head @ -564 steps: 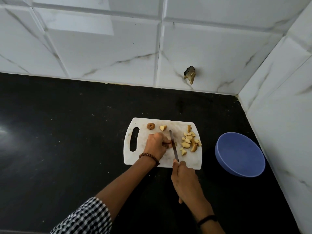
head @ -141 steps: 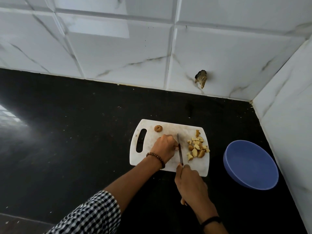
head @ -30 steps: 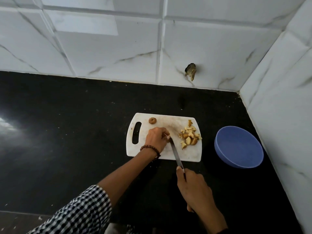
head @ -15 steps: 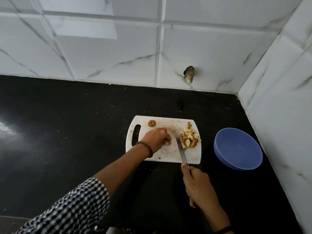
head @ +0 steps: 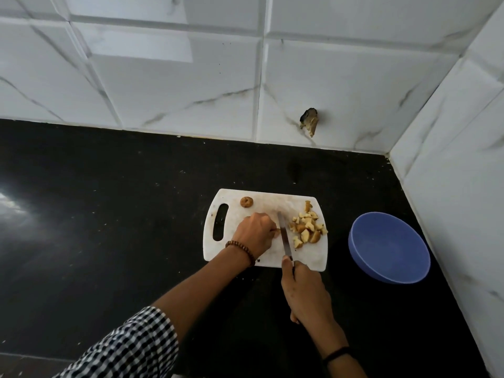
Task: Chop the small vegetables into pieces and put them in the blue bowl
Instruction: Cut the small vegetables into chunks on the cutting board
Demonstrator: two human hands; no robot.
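Note:
A white cutting board (head: 245,257) lies on the black counter. My left hand (head: 253,233) rests on the board with its fingers closed over a small vegetable piece, mostly hidden. My right hand (head: 302,293) grips the handle of a knife (head: 284,236), whose blade stands just right of my left fingertips. A pile of chopped yellow-brown pieces (head: 306,227) sits on the board's right part. One whole small brown vegetable (head: 246,201) lies near the board's far edge. The blue bowl (head: 390,246) stands right of the board with nothing visible inside.
White marble-pattern tiled walls meet in a corner at the back right, close behind the bowl. A broken hole (head: 309,122) shows in the back wall. Black counter (head: 109,214) stretches to the left of the board.
The knife blade has swung back from the chopped pile to stand beside my left fingertips. My left hand has settled lower on the board over a piece.

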